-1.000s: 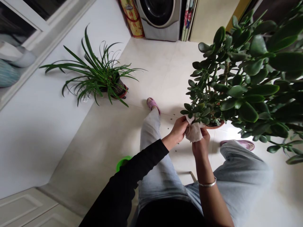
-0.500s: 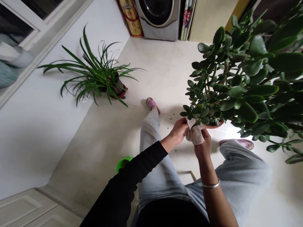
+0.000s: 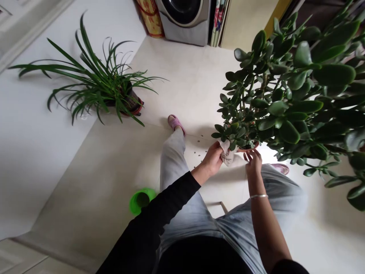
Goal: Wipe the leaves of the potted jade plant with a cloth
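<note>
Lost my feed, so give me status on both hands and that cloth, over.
Left hand pinching white cloth against low leaves of jade plant. Right hand open, fingertips by pot rim. Leaves crowd over both hands.

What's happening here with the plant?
A person is working at the lowest leaves of a big jade plant. Their left hand pinches a white cloth against the leaves just above the pot. The right hand is open with fingers spread beside the pot rim and holds nothing. A grassy potted plant stands off to the left, and a green container sits on the floor by the left leg.
</note>
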`<state>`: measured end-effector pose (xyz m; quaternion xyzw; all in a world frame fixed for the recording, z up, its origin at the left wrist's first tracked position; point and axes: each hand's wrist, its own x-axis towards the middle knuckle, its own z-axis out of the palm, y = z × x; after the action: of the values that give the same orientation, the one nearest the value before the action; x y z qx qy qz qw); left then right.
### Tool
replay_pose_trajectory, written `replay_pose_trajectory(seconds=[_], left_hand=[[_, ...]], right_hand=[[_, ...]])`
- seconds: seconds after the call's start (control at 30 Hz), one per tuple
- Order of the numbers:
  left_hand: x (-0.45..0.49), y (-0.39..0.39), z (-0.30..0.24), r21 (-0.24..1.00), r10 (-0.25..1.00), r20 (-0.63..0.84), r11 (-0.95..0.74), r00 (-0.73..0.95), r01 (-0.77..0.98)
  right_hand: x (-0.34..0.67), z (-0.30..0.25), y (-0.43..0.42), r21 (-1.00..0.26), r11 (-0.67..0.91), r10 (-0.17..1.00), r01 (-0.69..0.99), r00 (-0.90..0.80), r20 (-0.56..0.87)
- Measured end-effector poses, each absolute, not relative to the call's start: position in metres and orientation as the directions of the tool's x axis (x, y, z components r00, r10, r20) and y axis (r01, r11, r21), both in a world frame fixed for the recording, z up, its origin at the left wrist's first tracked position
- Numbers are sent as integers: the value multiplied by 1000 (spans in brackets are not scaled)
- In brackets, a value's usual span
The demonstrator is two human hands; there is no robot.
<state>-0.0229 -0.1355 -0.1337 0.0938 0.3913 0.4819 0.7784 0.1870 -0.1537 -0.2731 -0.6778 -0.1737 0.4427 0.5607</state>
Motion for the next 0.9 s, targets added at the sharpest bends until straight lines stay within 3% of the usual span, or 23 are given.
replay_pose_trajectory(seconds=[0.2, 0.7, 0.9], left_hand=[[-22, -134, -125, 513, 824, -505, 527, 258, -678], [-46, -153, -137, 572, 818, -482, 566, 315, -594], [-61, -171, -191, 633, 773, -617, 598, 146, -491]], right_hand=[[216, -322, -95, -918, -344, 578, -199, 725, -374], [261, -358, -54, -895, -431, 554, -111, 751, -360], [265, -353, -61, -911, -407, 580, -68, 751, -315]])
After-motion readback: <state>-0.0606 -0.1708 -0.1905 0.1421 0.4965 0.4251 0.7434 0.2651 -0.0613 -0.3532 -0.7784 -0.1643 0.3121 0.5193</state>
